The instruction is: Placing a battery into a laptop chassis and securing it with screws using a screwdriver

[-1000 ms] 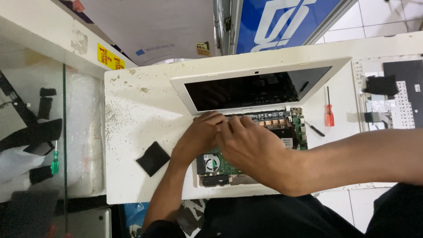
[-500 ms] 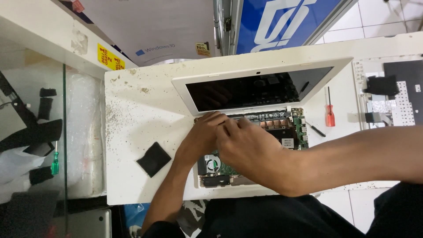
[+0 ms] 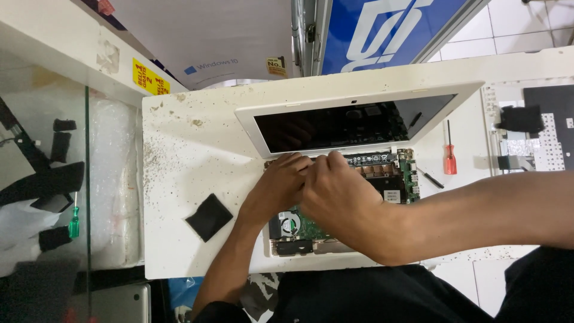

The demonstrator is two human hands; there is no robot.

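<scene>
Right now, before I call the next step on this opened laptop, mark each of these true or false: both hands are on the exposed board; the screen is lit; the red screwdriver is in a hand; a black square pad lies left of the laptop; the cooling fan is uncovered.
1. Both the left hand and the right hand rest on the laptop internals near the hinge. True.
2. The screen is lit. False: it is dark.
3. The red screwdriver is held. False: it lies on the white table, right of the laptop.
4. A black square pad lies left of the laptop. True.
5. The cooling fan is uncovered. True.
</scene>
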